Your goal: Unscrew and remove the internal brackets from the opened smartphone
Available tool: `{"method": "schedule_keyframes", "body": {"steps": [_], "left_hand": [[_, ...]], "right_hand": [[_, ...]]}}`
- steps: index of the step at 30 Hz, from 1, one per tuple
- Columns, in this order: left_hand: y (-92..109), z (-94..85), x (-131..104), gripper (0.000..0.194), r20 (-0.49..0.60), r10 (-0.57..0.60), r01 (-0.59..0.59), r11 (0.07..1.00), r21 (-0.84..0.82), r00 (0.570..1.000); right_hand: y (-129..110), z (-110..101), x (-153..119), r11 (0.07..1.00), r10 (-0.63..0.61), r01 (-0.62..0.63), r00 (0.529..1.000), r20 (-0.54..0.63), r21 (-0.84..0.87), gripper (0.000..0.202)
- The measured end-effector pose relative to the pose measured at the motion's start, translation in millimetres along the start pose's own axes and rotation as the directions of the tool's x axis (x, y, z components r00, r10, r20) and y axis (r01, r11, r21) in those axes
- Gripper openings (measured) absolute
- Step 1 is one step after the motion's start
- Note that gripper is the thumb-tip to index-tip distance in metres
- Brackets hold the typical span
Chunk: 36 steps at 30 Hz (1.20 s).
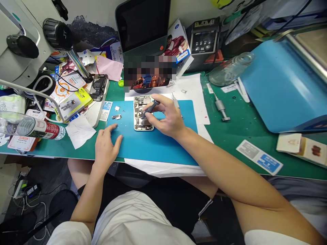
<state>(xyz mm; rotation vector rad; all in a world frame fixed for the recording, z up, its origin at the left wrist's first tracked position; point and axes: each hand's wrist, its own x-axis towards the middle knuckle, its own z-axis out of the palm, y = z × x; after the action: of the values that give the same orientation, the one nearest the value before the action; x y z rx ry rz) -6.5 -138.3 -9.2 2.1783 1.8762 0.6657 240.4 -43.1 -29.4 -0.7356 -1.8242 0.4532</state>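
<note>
A smartphone with its inner parts exposed lies on the blue mat. My right hand pinches a small dark screwdriver between thumb and fingers, tilted over the phone's middle; whether its tip touches a screw is hidden. On the mat's left edge rests my left hand, fingers apart and holding nothing. Just beyond its fingertips lie a small dark circuit part and a little silvery plate.
At the left are a plastic bottle, a tissue, a yellow box and another opened phone. To the right lie a metal syringe-like dispenser, a glass jar and a printed card. A dark-screened device stands behind.
</note>
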Motion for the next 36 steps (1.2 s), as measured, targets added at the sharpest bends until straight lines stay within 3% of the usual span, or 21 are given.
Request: {"method": "schedule_keyframes", "body": {"steps": [6,10,14,18,22,26,36], "left_hand": [[-1.5,1.2,2.2,0.045,0.016,0.007,-0.007,1.000,0.028,1.000],[-0.5,-0.2,2.6,0.040,-0.005,0.110,-0.110,0.993,0.047,0.994],[16.1,-3.8,3.2,0.026,-0.109,0.227,-0.230,0.973,-0.016,0.968],[40.8,3.9,10.1,0.039,0.052,0.354,-0.357,0.932,0.057,0.934],[49.6,19.8,19.8,0.046,0.146,0.293,-0.316,0.934,0.166,0.945],[46.1,28.2,24.7,0.043,0.145,0.293,-0.316,0.932,0.175,0.945],[41.4,28.6,20.6,0.044,0.076,0.279,-0.288,0.942,0.171,0.957]], "right_hand": [[-1.1,-3.2,1.4,0.999,0.016,-0.018,0.999,-0.041,-0.045,0.053],[-1.9,-6.2,2.3,0.982,0.141,-0.146,0.989,-0.051,-0.118,0.049],[-3.9,-10.3,3.7,0.950,0.253,-0.262,0.965,-0.074,-0.173,0.046],[-6.3,-13.7,7.2,0.924,0.310,-0.320,0.947,-0.082,-0.208,0.033],[-6.4,-14.7,11.3,0.917,0.324,-0.334,0.943,-0.082,-0.219,0.029],[-6.6,-13.8,13.5,0.930,0.304,-0.309,0.951,-0.059,-0.198,0.028],[-7.0,-11.7,14.7,0.933,0.313,-0.304,0.950,0.016,-0.192,0.028]]}}
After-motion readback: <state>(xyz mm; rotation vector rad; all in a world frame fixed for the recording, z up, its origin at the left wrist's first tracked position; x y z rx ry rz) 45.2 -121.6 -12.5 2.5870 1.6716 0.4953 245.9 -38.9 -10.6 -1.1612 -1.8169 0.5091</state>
